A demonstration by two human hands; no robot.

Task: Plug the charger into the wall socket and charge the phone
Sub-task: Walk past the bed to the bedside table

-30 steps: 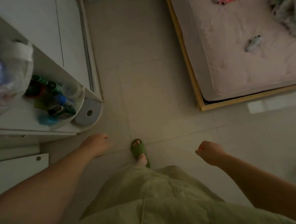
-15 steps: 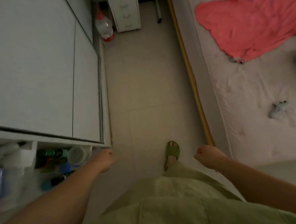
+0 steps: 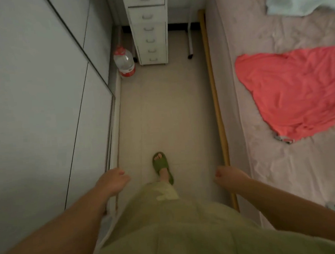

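Walked past cluttered shelf into aisle toward white metal drawer unit (image 3: pixel 148 28). Left hand (image 3: pixel 112 181) loosely curled, right hand (image 3: pixel 226 175) fisted, both empty. No charger, phone, socket visible.

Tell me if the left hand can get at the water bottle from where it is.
Probably not yet. The left hand hangs empty by the wardrobe, while the water bottle stands far down the aisle beside the drawer unit. The floor between looks free.
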